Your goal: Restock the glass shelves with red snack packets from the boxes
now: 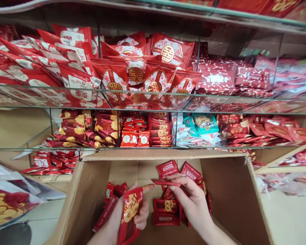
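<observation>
Inside an open cardboard box, my left hand (142, 214) is closed around a red snack packet (130, 209) with a picture of round biscuits on its front. Across from it, my right hand (191, 195) pinches a thin red packet (165, 182) by its edge, turned nearly edge-on to me. Below and behind the right hand lie several loose caramel almond packets (166, 218) in the box. More red packets (107, 212) rest beside my left wrist, partly covered by that hand.
The cardboard box (234, 190) stands against a shelf rack. Glass dividers split the shelves, which hold large red bags (114, 83), teal packets (205, 123) and small red packets (135, 131). A glass ledge (153, 110) runs above the box. A biscuit-printed bag (9, 207) is at left.
</observation>
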### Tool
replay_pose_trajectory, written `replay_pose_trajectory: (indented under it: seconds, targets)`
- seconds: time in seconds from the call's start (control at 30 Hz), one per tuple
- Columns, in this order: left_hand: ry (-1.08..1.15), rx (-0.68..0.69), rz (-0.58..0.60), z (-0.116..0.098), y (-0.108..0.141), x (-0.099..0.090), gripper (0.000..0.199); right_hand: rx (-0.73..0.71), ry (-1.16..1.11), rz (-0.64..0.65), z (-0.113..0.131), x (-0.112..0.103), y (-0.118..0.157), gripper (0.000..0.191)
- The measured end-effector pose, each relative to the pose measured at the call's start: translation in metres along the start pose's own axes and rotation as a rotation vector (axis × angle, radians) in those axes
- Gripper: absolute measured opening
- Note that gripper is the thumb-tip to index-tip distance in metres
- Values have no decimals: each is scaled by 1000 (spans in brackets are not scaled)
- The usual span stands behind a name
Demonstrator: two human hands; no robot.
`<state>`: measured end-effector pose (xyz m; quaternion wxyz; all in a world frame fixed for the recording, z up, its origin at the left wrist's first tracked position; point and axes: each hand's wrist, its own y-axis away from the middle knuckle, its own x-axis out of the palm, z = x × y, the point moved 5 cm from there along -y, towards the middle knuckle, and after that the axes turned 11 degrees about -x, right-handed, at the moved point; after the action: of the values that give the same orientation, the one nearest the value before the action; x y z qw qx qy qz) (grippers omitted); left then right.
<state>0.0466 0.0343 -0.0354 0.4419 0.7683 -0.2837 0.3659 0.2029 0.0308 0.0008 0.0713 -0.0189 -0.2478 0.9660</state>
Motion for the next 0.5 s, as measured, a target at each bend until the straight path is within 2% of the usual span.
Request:
replay_pose_trajectory:
  seconds: [0.07,0.13,0.17,0.23,0.27,0.33,0.43,0.47,0.5]
  targets:
    - [-101,-59,29,8,0,2,45,-283,184,144,13,7,4,23]
    - [-146,-10,6,9,2,2,45,-489,326,237,20,11,10,31]
    - [-151,32,-14,9,4,1,41,-548,377,255,21,12,13,33]
    - [-151,99,-42,9,7,-1,31,-574,427,270,19,13,18,34]
    - [-154,120,-53,8,8,-1,26,-539,421,265,17,13,20,33]
    - [-173,158,-103,7,9,-1,21,-380,327,222,10,11,22,26]
    - [-267,215,-232,1,11,-1,36,23,51,49,-8,7,25,6]
    - [-308,212,-286,0,12,-3,37,155,-53,-3,-15,8,27,4]
    - [-347,199,-339,0,11,-5,34,265,-148,-42,-20,9,29,9]
